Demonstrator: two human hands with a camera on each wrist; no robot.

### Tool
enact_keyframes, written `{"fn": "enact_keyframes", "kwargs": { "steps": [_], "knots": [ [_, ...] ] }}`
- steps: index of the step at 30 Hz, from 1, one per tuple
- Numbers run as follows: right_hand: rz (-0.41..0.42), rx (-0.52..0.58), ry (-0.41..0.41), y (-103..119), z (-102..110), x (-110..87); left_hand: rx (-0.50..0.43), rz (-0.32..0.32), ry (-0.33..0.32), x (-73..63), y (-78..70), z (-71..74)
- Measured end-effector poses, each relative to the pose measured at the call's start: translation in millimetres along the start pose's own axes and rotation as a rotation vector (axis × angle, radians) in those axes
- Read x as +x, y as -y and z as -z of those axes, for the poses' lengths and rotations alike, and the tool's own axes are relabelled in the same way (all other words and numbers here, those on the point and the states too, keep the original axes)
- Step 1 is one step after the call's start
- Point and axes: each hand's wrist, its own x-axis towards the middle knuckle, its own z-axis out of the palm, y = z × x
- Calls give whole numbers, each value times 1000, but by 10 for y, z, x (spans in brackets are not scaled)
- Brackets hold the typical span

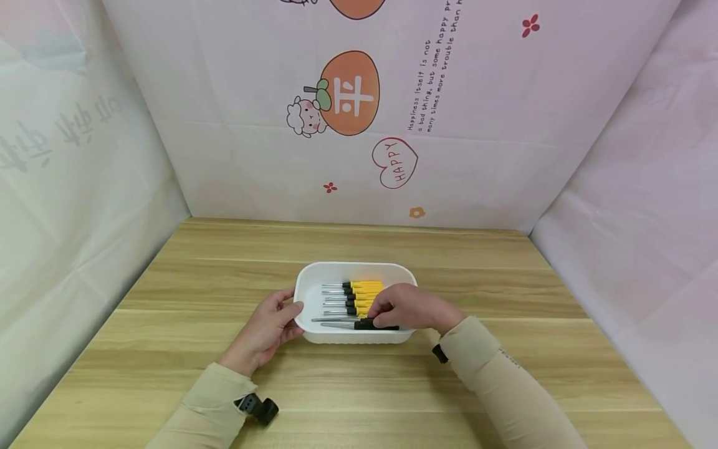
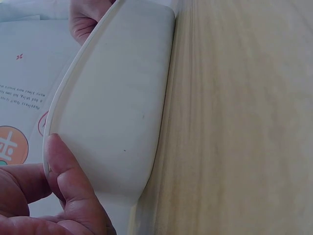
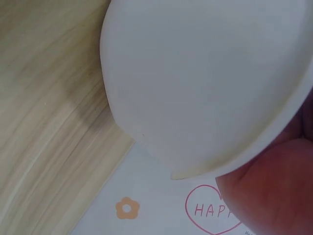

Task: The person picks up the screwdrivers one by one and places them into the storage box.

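A white plastic basin point(image 1: 359, 337) stands on the table, long side toward me. My left hand point(image 1: 268, 327) grips its left end, thumb over the rim; the left wrist view shows the fingers on the basin's outer wall point(image 2: 107, 98). Inside lies a row of screwdrivers with yellow-and-black handles point(image 1: 359, 295), shafts pointing left. Nearer the front wall are two longer black-handled tools with thin metal shafts point(image 1: 336, 325); their exact kind is unclear. My right hand point(image 1: 406, 307) reaches over the basin's right part and pinches a black handle point(image 1: 364, 325). In the right wrist view the basin wall hides the fingertips.
The wooden table point(image 1: 359, 393) surrounds the basin. A printed white cloth point(image 1: 247, 162) hangs behind, with more cloth at both sides. A dark strap device point(image 1: 258, 408) sits at the left wrist, and another point(image 1: 440, 354) at the right.
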Motion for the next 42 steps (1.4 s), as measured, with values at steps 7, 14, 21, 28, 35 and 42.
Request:
{"fn": "enact_keyframes", "kwargs": {
  "steps": [7,14,21,28,35,42],
  "knots": [
    [8,-16,22,13,-2,8,-2,2,-5,8,-1,-7],
    [13,-39,34,31,-8,25,-7,6,-7,12,2,-8],
    [16,-50,32,22,-35,46,-5,5,-7,8,5,-7],
    [14,-64,28,24,-47,40,0,4,-10,3,3,-13],
    [7,-65,29,45,-47,36,-1,5,-11,2,-1,-19],
    [-2,-87,23,37,-61,46,-3,6,-9,3,3,-16]
  ]
}}
